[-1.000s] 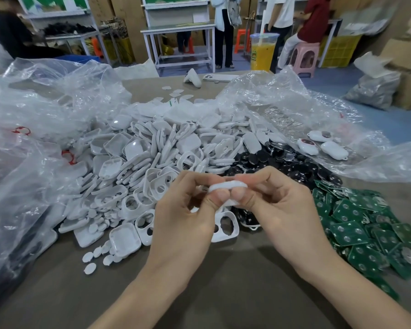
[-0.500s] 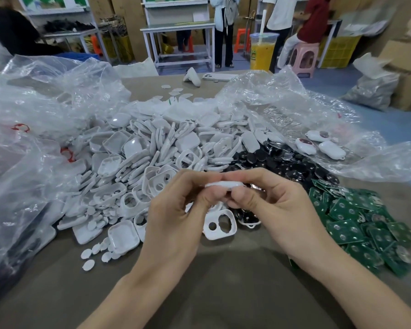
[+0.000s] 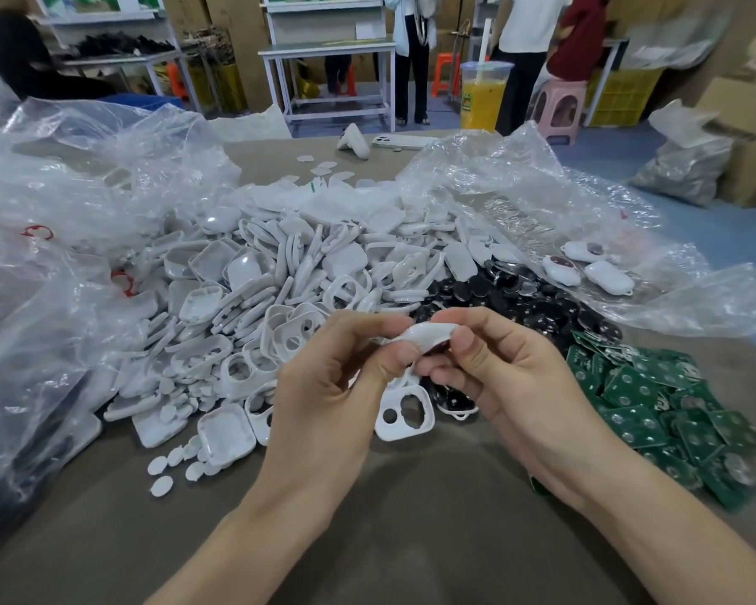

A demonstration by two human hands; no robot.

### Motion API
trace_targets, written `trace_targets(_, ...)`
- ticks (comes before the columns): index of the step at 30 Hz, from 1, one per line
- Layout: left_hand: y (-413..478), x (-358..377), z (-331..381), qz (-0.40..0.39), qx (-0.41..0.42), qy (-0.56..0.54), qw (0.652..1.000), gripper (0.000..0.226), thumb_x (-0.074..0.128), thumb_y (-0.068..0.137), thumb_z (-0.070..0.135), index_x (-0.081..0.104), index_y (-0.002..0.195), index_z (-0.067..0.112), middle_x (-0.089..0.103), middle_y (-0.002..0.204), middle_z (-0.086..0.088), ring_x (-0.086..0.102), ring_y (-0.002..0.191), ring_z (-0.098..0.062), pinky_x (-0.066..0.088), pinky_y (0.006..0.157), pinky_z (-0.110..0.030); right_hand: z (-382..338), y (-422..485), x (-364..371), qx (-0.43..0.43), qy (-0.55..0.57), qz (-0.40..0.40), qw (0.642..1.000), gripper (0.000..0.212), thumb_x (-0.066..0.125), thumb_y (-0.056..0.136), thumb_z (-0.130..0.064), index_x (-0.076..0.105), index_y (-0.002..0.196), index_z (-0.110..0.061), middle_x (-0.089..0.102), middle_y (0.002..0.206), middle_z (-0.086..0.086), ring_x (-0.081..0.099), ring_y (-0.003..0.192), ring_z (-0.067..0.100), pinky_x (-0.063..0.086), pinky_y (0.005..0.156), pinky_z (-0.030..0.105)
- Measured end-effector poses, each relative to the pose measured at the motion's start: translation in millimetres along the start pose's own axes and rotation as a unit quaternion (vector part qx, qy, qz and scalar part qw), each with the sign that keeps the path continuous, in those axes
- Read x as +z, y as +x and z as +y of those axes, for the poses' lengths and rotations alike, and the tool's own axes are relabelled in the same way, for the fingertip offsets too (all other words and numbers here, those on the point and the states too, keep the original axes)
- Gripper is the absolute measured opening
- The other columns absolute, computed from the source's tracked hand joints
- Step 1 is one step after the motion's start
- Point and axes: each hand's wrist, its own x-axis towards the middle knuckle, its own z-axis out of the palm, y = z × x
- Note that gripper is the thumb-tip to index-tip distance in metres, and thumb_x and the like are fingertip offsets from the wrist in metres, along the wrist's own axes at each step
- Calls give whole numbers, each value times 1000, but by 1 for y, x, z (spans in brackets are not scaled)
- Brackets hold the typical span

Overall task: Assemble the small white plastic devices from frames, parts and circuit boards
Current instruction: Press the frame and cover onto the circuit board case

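While both hands meet just this side of the heap, we pinch one small white device (image 3: 431, 333) between them. Our left hand (image 3: 324, 395) has thumb and forefinger curled onto its left end, our right hand (image 3: 516, 386) closes its grip on the right end, and the piece hangs clear of the surface (image 3: 367, 526). Just below it a white frame (image 3: 404, 414) with two holes lies flat.

Beyond, the pile of white parts (image 3: 289, 272) spills loose, with black round parts (image 3: 524, 299) to its right and green circuit boards (image 3: 673, 412) nearer the right edge. A crumpled clear bag (image 3: 62, 220) stands on the left. Dark contents show low in it, too blurred for us to name. A flattened clear bag (image 3: 542, 198) lies on the right and carries three finished devices (image 3: 561, 269). A drink cup (image 3: 483, 93) with orange liquid stands by the far edge. Bare surface runs under our forearms, between bag and boards.
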Motion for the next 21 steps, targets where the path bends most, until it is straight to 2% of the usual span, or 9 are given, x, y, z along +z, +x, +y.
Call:
trace_targets(4, 1, 2, -1, 34, -33, 18, 999, 27, 74, 88, 15, 72, 83, 42, 72, 76, 17, 65, 71, 3, 45, 65, -5, 3, 1, 1, 16, 10, -8, 1000, 23, 70, 76, -28, 75, 94, -14, 76, 86, 10, 75, 76, 16, 57, 70, 18)
trace_targets(8, 6, -1, 1, 36, -73, -3, 997, 21, 70, 92, 17, 75, 84, 36, 67, 62, 12, 55, 54, 5, 39, 50, -5, 4, 2, 2, 16, -27, -10, 999, 26, 75, 72, -36, 80, 92, -20, 75, 81, 11, 74, 72, 17, 57, 65, 19)
trace_targets(13, 6, -5, 3, -44, -116, -40, 991, 12, 66, 95, 28, 78, 96, 31, 73, 70, 5, 68, 67, -3, 43, 57, -5, 5, 5, -4, 0, -90, 27, 996, 31, 77, 78, -43, 80, 101, -23, 70, 72, 5, 64, 62, 10, 51, 56, 19)
trace_targets(17, 7, -7, 2, -49, -148, -65, 986, 14, 66, 95, 29, 76, 97, 37, 77, 81, -1, 76, 77, -10, 46, 60, -5, 7, 6, -9, 2, -115, 21, 993, 39, 79, 75, -44, 78, 110, -26, 74, 84, 5, 61, 69, 11, 50, 61, 19)
trace_targets(19, 6, -7, 1, -57, -157, -78, 983, 15, 66, 96, 25, 77, 98, 34, 78, 89, -2, 77, 81, -15, 52, 67, -10, 7, 6, -9, 11, -112, 15, 993, 40, 79, 74, -43, 78, 110, -27, 75, 89, 5, 61, 71, 12, 51, 63, 20)
trace_targets(21, 6, -8, -2, -72, -158, -71, 982, 16, 65, 98, 23, 77, 102, 32, 78, 95, -1, 77, 85, -17, 56, 74, -15, 7, 7, -10, 18, -94, 8, 995, 33, 78, 78, -35, 79, 109, -25, 73, 86, 5, 60, 69, 11, 52, 63, 20)
